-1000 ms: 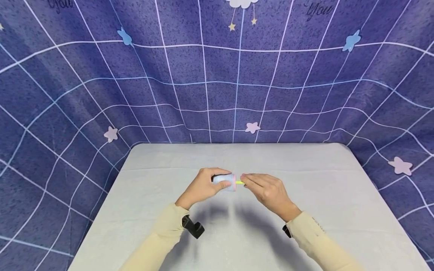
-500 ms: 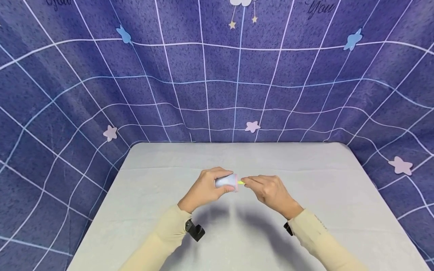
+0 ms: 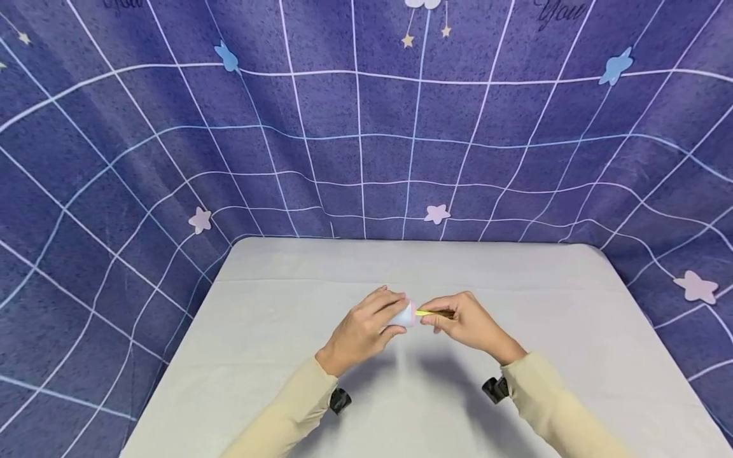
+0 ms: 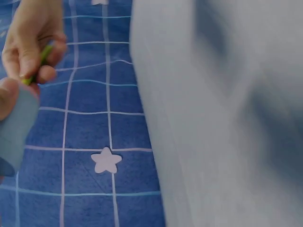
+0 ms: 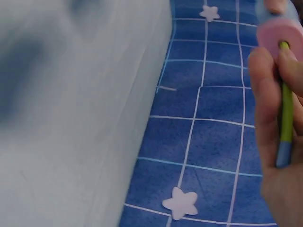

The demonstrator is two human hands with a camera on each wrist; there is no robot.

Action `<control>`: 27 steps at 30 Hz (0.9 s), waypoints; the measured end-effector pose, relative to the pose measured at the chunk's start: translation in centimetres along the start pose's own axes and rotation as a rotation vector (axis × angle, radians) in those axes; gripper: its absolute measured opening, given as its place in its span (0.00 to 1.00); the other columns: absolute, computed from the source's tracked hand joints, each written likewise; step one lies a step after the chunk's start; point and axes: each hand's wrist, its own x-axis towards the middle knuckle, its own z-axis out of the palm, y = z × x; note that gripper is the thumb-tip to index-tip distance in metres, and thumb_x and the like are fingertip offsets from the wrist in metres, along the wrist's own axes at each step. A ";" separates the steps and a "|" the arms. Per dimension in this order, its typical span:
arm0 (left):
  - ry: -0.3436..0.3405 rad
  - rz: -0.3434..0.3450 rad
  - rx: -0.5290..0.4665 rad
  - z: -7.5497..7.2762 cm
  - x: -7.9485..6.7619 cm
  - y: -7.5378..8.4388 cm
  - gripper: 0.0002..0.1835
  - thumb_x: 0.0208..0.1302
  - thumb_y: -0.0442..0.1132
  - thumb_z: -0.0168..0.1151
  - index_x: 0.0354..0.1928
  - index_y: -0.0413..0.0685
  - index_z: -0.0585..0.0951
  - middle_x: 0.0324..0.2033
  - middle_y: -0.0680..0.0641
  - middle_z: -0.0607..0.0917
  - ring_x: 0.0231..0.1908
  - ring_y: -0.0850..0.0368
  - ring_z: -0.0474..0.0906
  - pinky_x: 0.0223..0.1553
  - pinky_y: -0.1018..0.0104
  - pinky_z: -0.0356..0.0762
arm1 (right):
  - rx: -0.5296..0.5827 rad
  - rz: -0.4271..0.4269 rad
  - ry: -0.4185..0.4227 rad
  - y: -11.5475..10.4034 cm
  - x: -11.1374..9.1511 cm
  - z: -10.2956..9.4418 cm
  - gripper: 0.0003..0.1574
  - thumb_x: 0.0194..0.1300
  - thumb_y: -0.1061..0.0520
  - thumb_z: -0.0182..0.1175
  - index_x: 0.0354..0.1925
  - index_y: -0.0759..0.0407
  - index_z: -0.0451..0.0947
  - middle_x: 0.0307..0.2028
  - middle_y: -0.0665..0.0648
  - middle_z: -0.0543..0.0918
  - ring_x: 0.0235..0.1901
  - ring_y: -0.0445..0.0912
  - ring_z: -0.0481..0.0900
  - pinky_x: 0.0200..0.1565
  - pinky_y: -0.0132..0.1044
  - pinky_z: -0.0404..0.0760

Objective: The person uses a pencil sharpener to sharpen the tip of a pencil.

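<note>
In the head view my left hand point(image 3: 363, 327) grips a light blue pencil sharpener point(image 3: 404, 315) with a pink end, held on its side above the table. Its fingers cover much of the blue body. From the right, my right hand point(image 3: 472, 324) pinches a yellow-green pencil point(image 3: 424, 312) between thumb and fingers. In the right wrist view the pencil point(image 5: 287, 109) has a blue butt end lying along the palm, and its other end sits in the hole of the pink face point(image 5: 272, 35). The left wrist view has the sharpener point(image 4: 19, 125) at its left edge.
A table point(image 3: 286, 267) with a pale grey cloth lies under both hands, with their shadows on it. Behind and beside it hangs a blue-purple curtain point(image 3: 326, 159) with grid lines and stars. Black wrist cameras point(image 3: 340, 401) sit at both cuffs.
The left hand has rolled over the sharpener, hiding more of it. My right hand has turned, so its thumb and more of the pencil now show. Both hands sit slightly further right in view.
</note>
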 end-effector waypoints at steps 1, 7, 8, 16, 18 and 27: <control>0.001 -0.048 -0.035 0.0 0.0 0.0 0.23 0.46 0.39 0.69 0.46 0.35 0.78 0.43 0.42 0.79 0.47 0.52 0.75 0.53 0.65 0.70 | -0.088 -0.067 0.046 0.1 0.0 0.2 0.10 0.54 0.60 0.63 0.37 0.60 0.82 0.30 0.55 0.85 0.21 0.40 0.80 0.23 0.29 0.77; -0.034 -0.347 -0.262 -0.6 0.0 -0.5 0.22 0.48 0.40 0.69 0.46 0.41 0.79 0.42 0.48 0.80 0.43 0.59 0.76 0.41 0.71 0.75 | -0.561 -0.450 0.353 0.6 -0.1 1.4 0.11 0.55 0.58 0.62 0.39 0.59 0.82 0.32 0.52 0.85 0.30 0.43 0.82 0.30 0.33 0.79; -0.050 -0.389 -0.294 -0.8 0.2 -0.6 0.22 0.48 0.40 0.69 0.46 0.42 0.79 0.42 0.50 0.81 0.41 0.60 0.76 0.39 0.71 0.75 | -0.599 -0.492 0.391 0.6 -0.2 1.5 0.10 0.57 0.58 0.60 0.39 0.59 0.81 0.32 0.52 0.84 0.30 0.44 0.82 0.30 0.34 0.79; -0.185 -0.667 -0.550 -1.6 1.1 -1.2 0.17 0.49 0.39 0.68 0.44 0.48 0.81 0.41 0.51 0.82 0.35 0.60 0.76 0.34 0.70 0.74 | -0.801 -0.750 0.552 0.1 0.1 1.5 0.12 0.63 0.63 0.51 0.37 0.62 0.82 0.32 0.55 0.84 0.30 0.46 0.82 0.34 0.36 0.80; -0.216 -0.711 -0.578 -1.6 1.2 -1.3 0.15 0.50 0.39 0.67 0.43 0.48 0.81 0.41 0.50 0.83 0.35 0.60 0.76 0.35 0.69 0.74 | -0.826 -0.785 0.555 0.0 0.2 1.5 0.13 0.63 0.65 0.50 0.36 0.63 0.82 0.31 0.55 0.84 0.30 0.47 0.82 0.34 0.37 0.80; -0.364 -0.814 -0.639 -1.7 1.8 -1.3 0.14 0.55 0.46 0.63 0.42 0.46 0.82 0.39 0.51 0.83 0.41 0.59 0.76 0.42 0.60 0.74 | -0.879 -0.785 0.553 0.0 -0.1 1.5 0.13 0.64 0.63 0.49 0.36 0.62 0.82 0.30 0.53 0.84 0.25 0.43 0.80 0.29 0.33 0.78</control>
